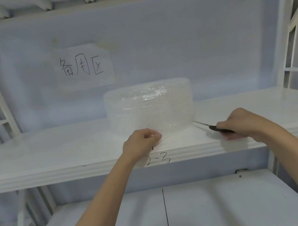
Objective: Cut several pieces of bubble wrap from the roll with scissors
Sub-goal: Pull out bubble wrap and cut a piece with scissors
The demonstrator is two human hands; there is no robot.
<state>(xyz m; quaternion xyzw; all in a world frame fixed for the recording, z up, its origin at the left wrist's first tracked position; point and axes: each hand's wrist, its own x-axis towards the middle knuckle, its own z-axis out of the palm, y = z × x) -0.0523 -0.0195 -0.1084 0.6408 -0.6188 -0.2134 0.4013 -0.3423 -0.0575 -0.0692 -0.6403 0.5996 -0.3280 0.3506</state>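
Observation:
A clear bubble wrap roll (149, 107) stands on end in the middle of a white shelf (54, 151). My left hand (141, 142) is at the roll's lower front, its fingers curled and pinching the loose edge of the wrap. My right hand (241, 122) lies on the shelf to the right of the roll and grips the black handles of the scissors (217, 127). The thin blades point left toward the roll's base and look nearly closed. Both forearms reach up from below.
A paper sign (83, 66) with handwritten characters is stuck on the back wall. White rack posts (286, 45) stand at both sides. "2-3" is written on the shelf's front lip (157, 159). A lower white shelf (196, 211) with a black line lies below.

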